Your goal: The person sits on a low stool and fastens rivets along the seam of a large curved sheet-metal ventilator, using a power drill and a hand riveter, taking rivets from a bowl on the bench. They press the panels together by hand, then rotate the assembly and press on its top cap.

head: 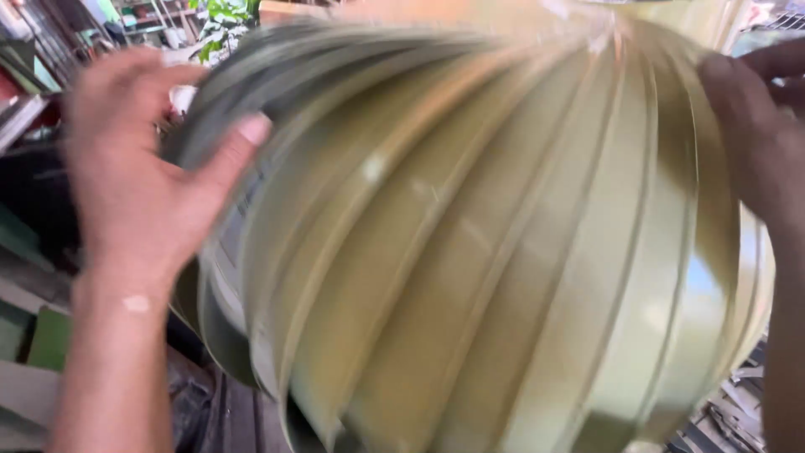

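Observed from the head view: a large rounded metal shell [503,252] of curved, overlapping olive-gold vanes fills most of the frame, held between the person's two hands.

Left hand [138,180]: open and spread, palm against the shell's left flank. The thumb [235,147] lies flat along a vane edge; the other fingers curve over the darker vanes beyond it. Contact is a press and steady rather than a closed clench.

Right hand [759,126]: at the upper right shoulder of the shell, fingers curled over the outermost vane. Whether they hook around the vane's edge or merely rest on it cannot be determined; the hand is cut off by the frame edge.

Edges: each vane shows a thin raised lip, running from the crown above the fingers down and outward to below both wrists. Narrow gaps separate adjacent vanes, widest just under the left thumb.

Open room: to the left of the left fingers lies a cluttered area with shelving [25,109] and green foliage [222,21] farther off. Beneath the left wrist, dark boards [239,415] are visible. Below the right wrist, loose metal scrap [729,411] lies close to the shell.

Obscured: the shell's crown and lower rim are cut off. Motion blur softens everything. What bears the shell cannot be seen.
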